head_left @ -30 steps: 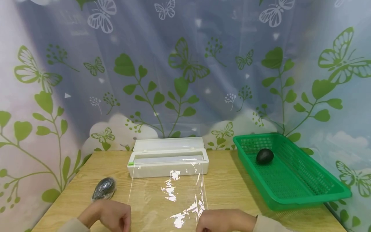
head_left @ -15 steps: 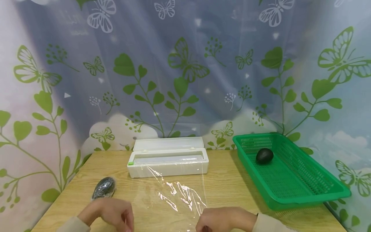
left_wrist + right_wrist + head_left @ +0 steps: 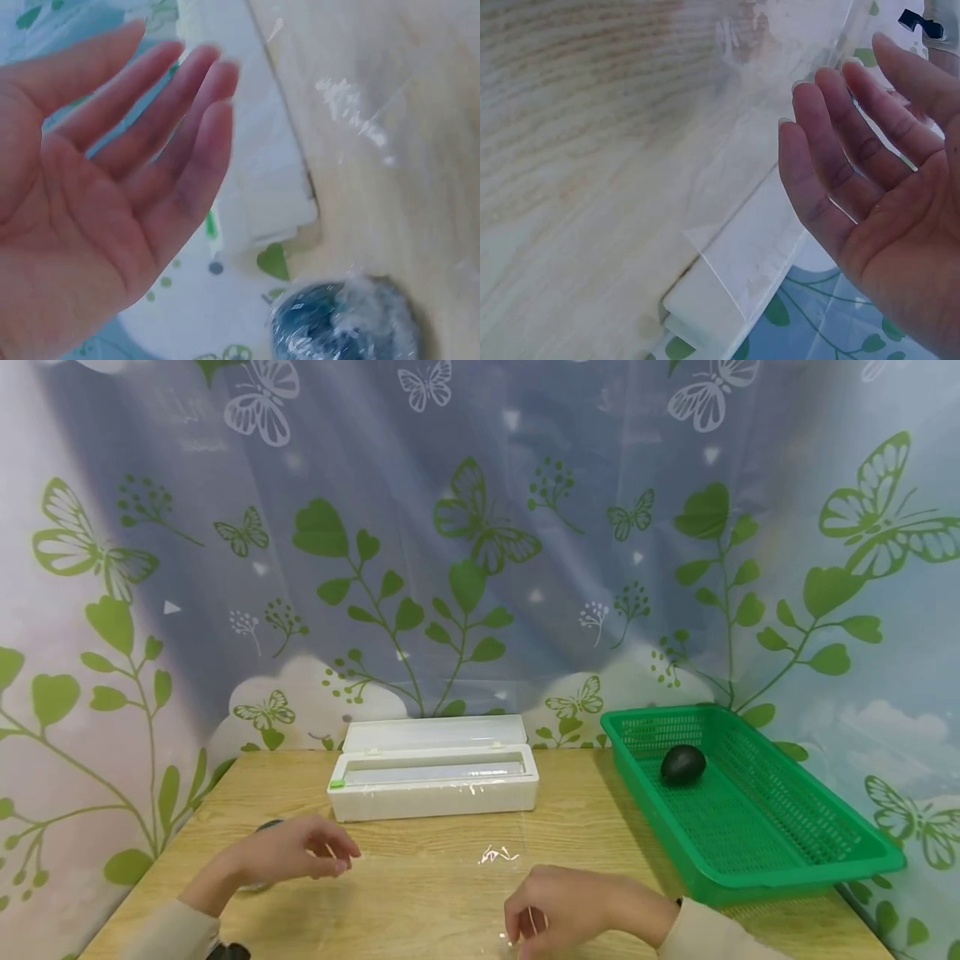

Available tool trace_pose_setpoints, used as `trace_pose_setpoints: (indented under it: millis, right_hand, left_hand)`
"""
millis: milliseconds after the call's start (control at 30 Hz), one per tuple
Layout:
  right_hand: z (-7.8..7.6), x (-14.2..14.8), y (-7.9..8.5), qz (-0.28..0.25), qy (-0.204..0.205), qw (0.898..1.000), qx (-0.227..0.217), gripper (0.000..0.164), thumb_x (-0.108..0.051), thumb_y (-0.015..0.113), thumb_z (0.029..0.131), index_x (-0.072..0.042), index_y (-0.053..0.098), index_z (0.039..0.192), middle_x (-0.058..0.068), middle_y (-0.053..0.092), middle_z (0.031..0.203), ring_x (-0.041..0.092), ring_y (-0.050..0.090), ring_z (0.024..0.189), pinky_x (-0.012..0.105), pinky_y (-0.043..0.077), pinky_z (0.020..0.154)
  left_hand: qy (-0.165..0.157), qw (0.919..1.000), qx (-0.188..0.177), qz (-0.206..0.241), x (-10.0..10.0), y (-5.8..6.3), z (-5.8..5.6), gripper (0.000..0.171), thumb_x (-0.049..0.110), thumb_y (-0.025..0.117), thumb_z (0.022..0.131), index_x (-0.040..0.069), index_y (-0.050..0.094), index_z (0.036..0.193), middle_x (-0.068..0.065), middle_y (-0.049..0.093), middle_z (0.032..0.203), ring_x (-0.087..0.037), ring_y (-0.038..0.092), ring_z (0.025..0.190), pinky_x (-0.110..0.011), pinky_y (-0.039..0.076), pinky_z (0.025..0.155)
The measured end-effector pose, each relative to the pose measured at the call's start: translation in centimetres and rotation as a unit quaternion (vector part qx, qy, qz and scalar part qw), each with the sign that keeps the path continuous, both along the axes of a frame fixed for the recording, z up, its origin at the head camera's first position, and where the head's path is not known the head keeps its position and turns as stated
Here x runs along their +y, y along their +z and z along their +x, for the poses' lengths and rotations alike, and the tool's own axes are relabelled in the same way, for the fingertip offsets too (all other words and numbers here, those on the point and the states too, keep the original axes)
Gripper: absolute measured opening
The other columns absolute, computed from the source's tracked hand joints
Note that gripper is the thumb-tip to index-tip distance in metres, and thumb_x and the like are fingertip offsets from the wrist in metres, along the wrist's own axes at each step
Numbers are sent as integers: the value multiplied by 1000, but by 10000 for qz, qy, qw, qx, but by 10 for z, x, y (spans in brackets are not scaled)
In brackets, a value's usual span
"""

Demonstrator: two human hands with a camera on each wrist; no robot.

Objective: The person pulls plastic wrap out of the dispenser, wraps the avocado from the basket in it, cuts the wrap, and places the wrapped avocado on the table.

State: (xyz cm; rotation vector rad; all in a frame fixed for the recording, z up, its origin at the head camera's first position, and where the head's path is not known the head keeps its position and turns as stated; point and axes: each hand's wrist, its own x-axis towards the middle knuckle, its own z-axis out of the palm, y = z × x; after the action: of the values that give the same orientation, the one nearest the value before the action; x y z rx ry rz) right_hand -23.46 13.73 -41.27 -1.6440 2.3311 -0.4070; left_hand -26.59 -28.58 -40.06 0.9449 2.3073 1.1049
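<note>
Clear plastic wrap (image 3: 498, 855) stretches from the long white dispenser box (image 3: 438, 802) down over the wooden table, toward my hands. My left hand (image 3: 300, 852) hovers beside the wrap's left side, thumb apart from the loosely bent fingers, as the left wrist view shows. Close to the sheet's right edge is my right hand (image 3: 566, 906), fingers bent toward the film; in the right wrist view its thumb and fingertips stand apart. A dark, avocado-like fruit in film (image 3: 345, 322) lies below the left hand, mostly hidden behind that wrist in the head view.
A green plastic basket (image 3: 693, 860) stands on the right of the table, holding one dark avocado-like fruit (image 3: 683, 765). The dispenser's lid (image 3: 435, 732) is raised against the butterfly-patterned curtain (image 3: 570, 635). A green slider (image 3: 337, 784) sits at the box's left end.
My left hand has risen forward and its fingers have spread from a pinch. My right hand has lifted slightly, fingers loosening. The wrap has gone from taut to slack, with fewer glints.
</note>
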Motion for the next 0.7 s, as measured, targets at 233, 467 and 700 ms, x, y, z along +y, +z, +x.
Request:
trace_pose_setpoints:
  millis: [233,467,700]
  right_hand:
    - [0,2,7,-33,-39,10000,-14,4,-19,76,93,-16,74,92,-10,72,80,-15,52,71,0,44,67]
    - [0,4,8,-47,-16,10000,19,4,-18,76,93,-15,73,92,-10,73,80,-16,52,71,-1,44,67]
    - [-1,5,8,-12,-92,9999,-46,3,-17,75,93,-14,74,92,-9,73,80,-15,53,71,0,44,67]
  left_hand:
    - [1295,9905,459,-84,-15,13,-21,32,21,63,104,-2,67,126,-21,70,121,-10,70,98,-30,61,77]
    - [1919,9780,804,-111,-24,20,-41,35,16,64,103,-9,64,128,-30,66,125,-36,70,109,-40,64,81]
    - [2232,9708,831,-280,-25,19,-57,36,12,61,104,-10,60,132,-32,63,128,-41,68,112,-47,64,81]
